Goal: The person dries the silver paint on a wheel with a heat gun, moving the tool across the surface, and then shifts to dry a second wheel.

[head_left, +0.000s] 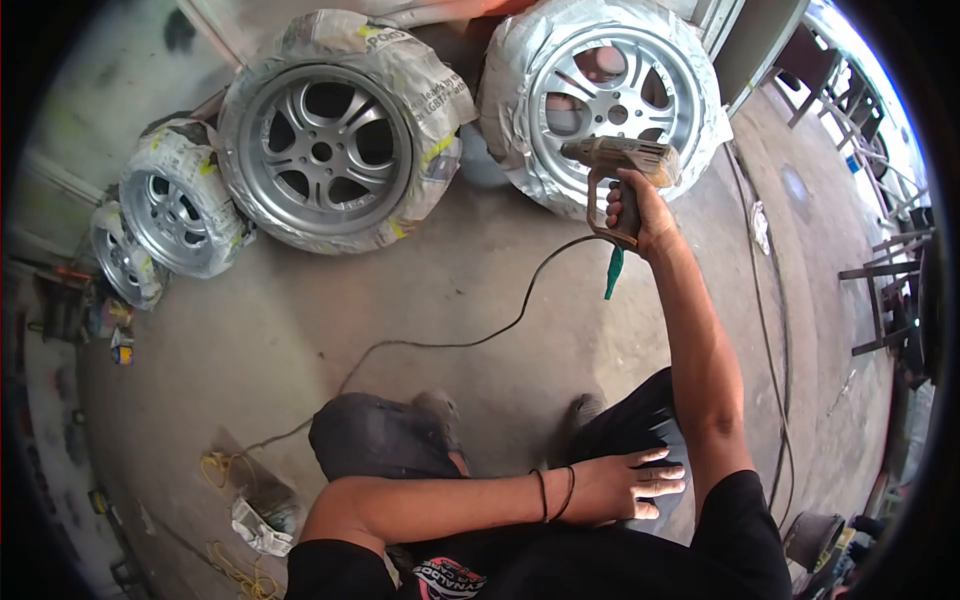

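Right grip (640, 208) around heat gun (625, 155), concrete floor (460, 290), paper-wrapped wheels (341, 137)

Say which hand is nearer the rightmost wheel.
Right. The right hand grips the heat gun right in front of the wheel; the left hand lies on the right leg, much farther back.

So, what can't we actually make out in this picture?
All in the head view:
Rightmost silver rim: partly hidden behind the heat gun.
Any lettering on the heat gun: too small and blurred to read.
Tyres: largely covered by paper masking.
Leftmost rim: partly behind the neighbouring wheel.
Black cord: a stretch hidden by the left knee.
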